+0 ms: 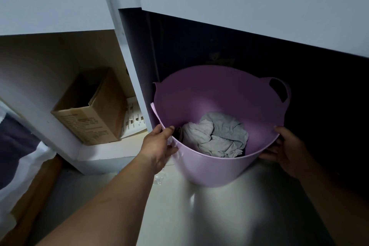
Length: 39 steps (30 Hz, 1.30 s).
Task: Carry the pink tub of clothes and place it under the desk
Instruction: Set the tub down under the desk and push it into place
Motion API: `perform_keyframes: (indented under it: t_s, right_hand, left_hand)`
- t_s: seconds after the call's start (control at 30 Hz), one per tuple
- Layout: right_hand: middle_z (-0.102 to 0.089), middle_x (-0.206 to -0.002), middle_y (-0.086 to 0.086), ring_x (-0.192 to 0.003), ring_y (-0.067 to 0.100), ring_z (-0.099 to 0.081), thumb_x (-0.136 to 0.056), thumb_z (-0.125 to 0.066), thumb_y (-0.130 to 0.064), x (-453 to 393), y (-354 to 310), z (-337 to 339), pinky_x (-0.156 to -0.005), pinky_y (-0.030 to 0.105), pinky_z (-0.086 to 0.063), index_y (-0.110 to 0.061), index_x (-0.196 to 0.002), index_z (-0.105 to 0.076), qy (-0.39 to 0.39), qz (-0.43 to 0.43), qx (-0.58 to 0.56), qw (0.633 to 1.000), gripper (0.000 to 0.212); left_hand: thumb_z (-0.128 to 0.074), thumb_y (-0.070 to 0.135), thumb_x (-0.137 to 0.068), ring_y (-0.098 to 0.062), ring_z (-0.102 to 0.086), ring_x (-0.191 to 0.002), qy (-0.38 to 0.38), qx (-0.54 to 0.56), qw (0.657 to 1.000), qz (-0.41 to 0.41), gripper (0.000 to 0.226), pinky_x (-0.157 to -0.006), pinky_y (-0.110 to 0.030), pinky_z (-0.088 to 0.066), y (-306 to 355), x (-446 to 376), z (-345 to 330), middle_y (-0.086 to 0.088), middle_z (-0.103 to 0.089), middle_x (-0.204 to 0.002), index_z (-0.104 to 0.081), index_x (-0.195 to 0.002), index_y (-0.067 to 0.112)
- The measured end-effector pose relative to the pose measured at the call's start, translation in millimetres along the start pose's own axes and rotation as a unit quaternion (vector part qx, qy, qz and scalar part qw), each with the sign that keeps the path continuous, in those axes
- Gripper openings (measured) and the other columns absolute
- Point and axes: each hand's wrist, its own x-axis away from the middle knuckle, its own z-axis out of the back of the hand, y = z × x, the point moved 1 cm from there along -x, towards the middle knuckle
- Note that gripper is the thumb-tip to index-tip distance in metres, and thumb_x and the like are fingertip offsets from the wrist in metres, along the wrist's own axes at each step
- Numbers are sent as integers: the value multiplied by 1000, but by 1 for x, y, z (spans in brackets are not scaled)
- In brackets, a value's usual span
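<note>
Both hands grasp the pink tub (217, 166) by its near rim, left hand (159, 149) and right hand (285, 151) on opposite sides. Upright on the pale floor (209, 215), it sits partly beneath the white table (249, 8), holding crumpled grey clothes (216, 135). Its far handle (279, 92) points into the dark recess. A cardboard box (89, 110) stands on a shelf left of the table's side panel (133, 70).

The tub (209, 166) is pale lilac-pink, plain, darker inside. The clothes (216, 135) in it are light grey with a fine rib. The desk (249, 6), upper right, is flat white. The box (93, 114), centre left, is brown card with dark print. The floor (209, 215) is glossy off-white.
</note>
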Motion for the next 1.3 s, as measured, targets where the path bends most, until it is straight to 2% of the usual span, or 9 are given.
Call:
perform_keyframes:
  t_s: [0.1, 0.23, 0.53, 0.67, 0.73, 0.83, 0.97, 1.1, 1.3]
  right_hand:
    - [-70, -124, 11, -102, 33, -68, -100, -52, -38, -2, 0, -3, -71, 48, -58, -23, -117, -65, 2, -2, -5, 1000, 26]
    - [-71, -126, 9, -104, 33, -69, -100, -53, -39, -4, -2, -8, -66, 45, -58, -21, -129, -63, 6, -7, -6, 1000, 35]
    - [-67, -135, 14, -116, 41, -65, -101, -51, -36, -11, -6, -15, -73, 51, -57, -16, -138, -58, 6, -12, 0, 1000, 42]
    - [-67, -133, 12, -107, 37, -67, -102, -50, -35, -17, -9, -20, -68, 49, -57, -14, -141, -56, -3, -15, 3, 1000, 45]
    - [-65, -136, 13, -111, 39, -65, -102, -50, -35, -21, -11, -22, -69, 50, -56, -14, -142, -55, -6, -17, 4, 1000, 45]
    - [-64, -139, 13, -117, 41, -64, -103, -49, -36, -26, -12, -24, -70, 50, -57, -16, -142, -55, -10, -21, 9, 1000, 44]
    - [-64, -140, 13, -118, 40, -63, -102, -50, -37, -29, -12, -27, -70, 49, -56, -16, -143, -54, -13, -25, 9, 1000, 46]
    - [-64, -138, 11, -118, 37, -64, -100, -55, -37, -30, -11, -29, -72, 49, -56, -19, -141, -56, -14, -27, 7, 1000, 45]
    - [-70, -129, 5, -104, 28, -70, -98, -58, -31, -28, -4, -26, -58, 42, -62, -26, -125, -63, -10, -13, -3, 1000, 29]
  left_hand:
    - [-65, 16, -103, -36, -63, -132, -16, 0, 1000, -2, 12, -102, -52, -59, 2, -1, 0, 2, -71, -121, -73, -104, 25]
    - [-63, 13, -103, -42, -60, -137, -11, -6, 1000, -3, 15, -105, -55, -56, 2, 0, 2, -13, -69, -140, -73, -105, 22]
    - [-63, 15, -104, -38, -63, -134, -6, -20, 1000, -17, 16, -103, -50, -58, 5, -3, 1, -10, -70, -140, -73, -113, 23]
    - [-62, 17, -104, -37, -62, -134, 3, -15, 1000, -10, 14, -104, -52, -58, 7, -4, 0, -10, -69, -141, -72, -110, 25]
    - [-64, 21, -104, -35, -63, -133, 6, -13, 1000, -9, 19, -103, -53, -58, 8, -6, 0, -8, -66, -145, -72, -121, 24]
    - [-64, 27, -104, -31, -68, -115, 12, -8, 1000, 5, 39, -99, -56, -60, 9, -8, -1, -4, -55, -155, -62, -143, 24]
    - [-65, 29, -104, -24, -68, -89, 14, 9, 1000, 9, 35, -95, -54, -62, 9, -8, -3, -3, -49, -158, -61, -138, 28]
    - [-64, 28, -104, -24, -67, -95, 22, 15, 1000, 10, 50, -96, -55, -62, 9, -7, -4, -4, -46, -162, -54, -153, 25]
    - [-64, 27, -105, -30, -67, -106, 27, 23, 999, 8, 54, -96, -55, -61, 8, -7, -5, -5, -46, -162, -50, -157, 24]
